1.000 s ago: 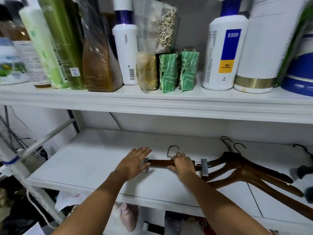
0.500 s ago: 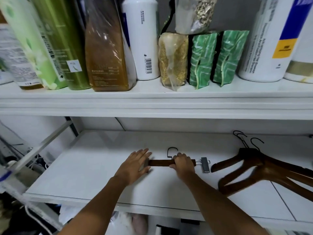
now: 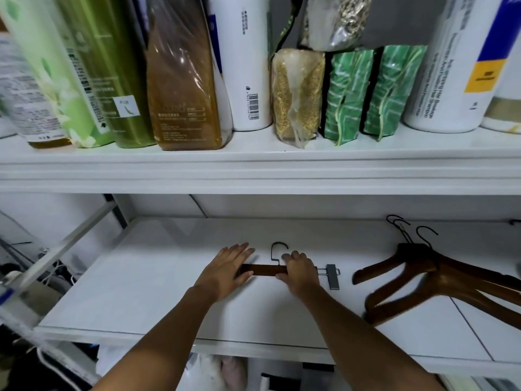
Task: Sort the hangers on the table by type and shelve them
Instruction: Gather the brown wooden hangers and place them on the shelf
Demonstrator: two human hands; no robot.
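While the clip hanger (image 3: 265, 270) lay flat on the lower shelf (image 3: 141, 277), the right hand (image 3: 300, 273) had its grip curled round the wooden bar; the left hand (image 3: 225, 273) rested flat, fingers straight, over its left end.

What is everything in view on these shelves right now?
clip hanger: one, dark wood bar, metal clip at right end, middle of lower shelf
coat hangers: stacked, three hooks showing, dark brown, lower shelf right
light green bottle: one, upper shelf left
olive bottle: one, beside it
amber bottle: one, plastic-wrapped, next rightward
white bottle: one, barcoded, upper shelf centre
grain bag: one, yellowish, right of white bottle
green packets: two, leaf-patterned, right of grain bag
seed bag: one, clear, showing above the grain bag
large white bottle: one, blue-yellow label, upper right
left hand: flat on hanger's left end
right hand: grips hanger bar
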